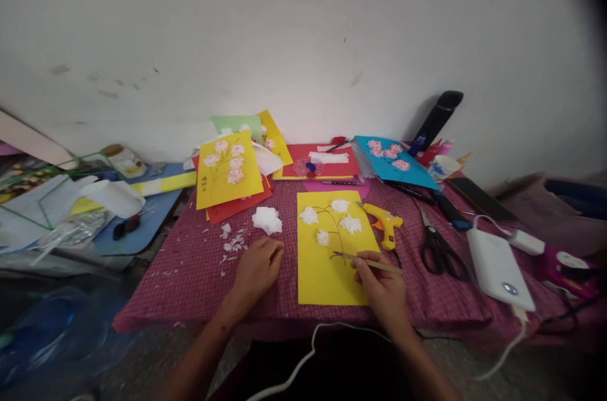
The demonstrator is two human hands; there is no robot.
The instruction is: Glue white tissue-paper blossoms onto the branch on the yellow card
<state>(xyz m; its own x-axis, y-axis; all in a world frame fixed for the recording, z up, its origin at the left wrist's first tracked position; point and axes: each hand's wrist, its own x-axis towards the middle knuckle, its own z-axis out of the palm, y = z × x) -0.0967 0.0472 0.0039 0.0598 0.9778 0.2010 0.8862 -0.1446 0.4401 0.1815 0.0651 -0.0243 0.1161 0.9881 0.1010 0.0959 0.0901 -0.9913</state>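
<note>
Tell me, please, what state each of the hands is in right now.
Left hand: loosely closed beside the yellow card, no held object visible.
Right hand: closed around a brush, its tip at the yellow card.

Your brush (389, 268) at the yellow card (315, 281)
Your right hand (382, 284) holds it, tip by a drawn stem (340, 233); your left hand (260, 268) curls at the card's nine o'clock, glue gun (387, 224) at two, scissors (439, 252) at three.
</note>
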